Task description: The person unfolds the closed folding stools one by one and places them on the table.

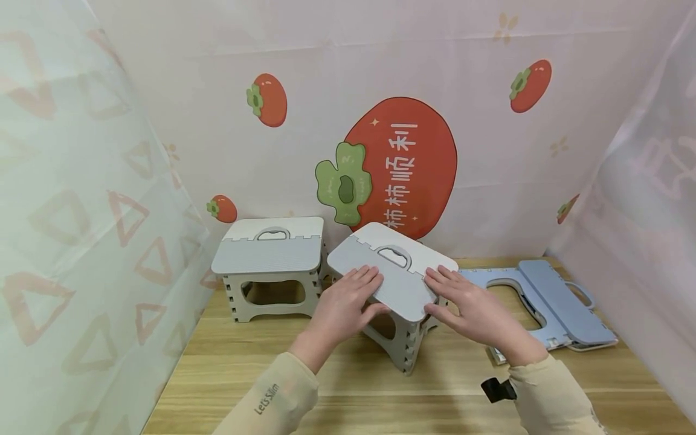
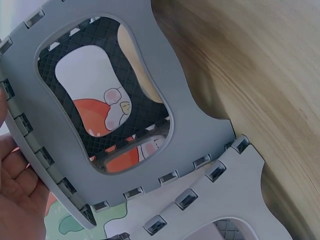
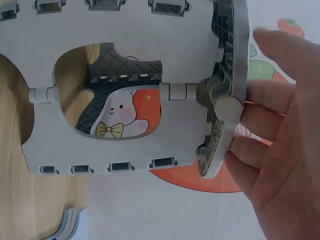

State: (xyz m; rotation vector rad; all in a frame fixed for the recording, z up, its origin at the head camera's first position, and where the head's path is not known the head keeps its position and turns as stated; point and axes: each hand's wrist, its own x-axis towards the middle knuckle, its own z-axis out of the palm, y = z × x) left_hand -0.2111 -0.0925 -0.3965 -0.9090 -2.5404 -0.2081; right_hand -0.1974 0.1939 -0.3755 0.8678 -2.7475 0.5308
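Observation:
In the middle of the head view a grey and white folding step stool (image 1: pixel 406 291) stands unfolded and turned at an angle. My left hand (image 1: pixel 348 302) lies on the near left part of its top, the fingers straight. Over its right edge rests my right hand (image 1: pixel 472 305), palm down with fingers extended. From the left wrist view, my left hand (image 2: pixel 20 200) is at the edge of the top, above the stool's side leg panel (image 2: pixel 192 112). On the right, my fingers (image 3: pixel 262 117) touch the edge of the top, beside the hinged end panel (image 3: pixel 125 157).
A second unfolded stool (image 1: pixel 266 257) in the same colours stands at the left, close beside the middle one. At the right a blue stool (image 1: pixel 565 302) lies folded flat on the wooden table (image 1: pixel 244 368). Persimmon-printed cloth (image 1: pixel 489 157) hangs behind.

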